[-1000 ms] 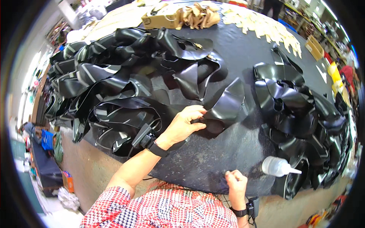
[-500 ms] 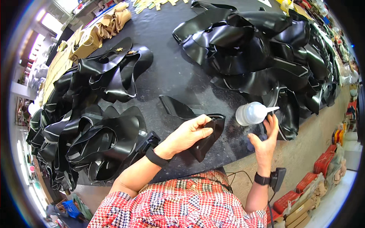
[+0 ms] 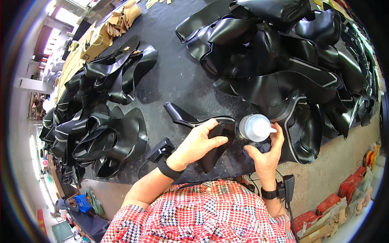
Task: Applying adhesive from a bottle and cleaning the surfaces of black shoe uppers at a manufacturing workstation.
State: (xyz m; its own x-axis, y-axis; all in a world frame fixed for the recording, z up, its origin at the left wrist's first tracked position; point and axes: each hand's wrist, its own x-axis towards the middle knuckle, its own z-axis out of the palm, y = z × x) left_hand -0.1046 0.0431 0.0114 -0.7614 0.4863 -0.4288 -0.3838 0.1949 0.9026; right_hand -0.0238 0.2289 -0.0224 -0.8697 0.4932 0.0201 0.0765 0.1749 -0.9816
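Note:
My left hand (image 3: 201,142) is closed, thumb against fingers, on a black leather piece (image 3: 214,156). The piece is folded or curved, and a narrow strip of it (image 3: 178,113) reaches away to the upper left over the table. Just right of it is a translucent white squeeze bottle (image 3: 253,127) with a pointed nozzle turned to the right. My right hand (image 3: 267,156) is beside the bottle, thumb and fingers apart, a fingertip close to the nozzle. Between thumb and fingers shows a small dark bluish thing (image 3: 261,148); whether the hand touches it is hard to tell.
The dark table (image 3: 162,87) carries a large heap of black leather pieces (image 3: 259,52) at the far right and another heap (image 3: 97,121) at the left. A cardboard box (image 3: 96,42) and brown paper (image 3: 123,18) lie at the far left. Red crates (image 3: 328,202) stand on the floor.
My right hand has shifted left, and the bottle now appears farther left with its nozzle foreshortened. The left hand still holds the leather piece. The whole view has shifted somewhat.

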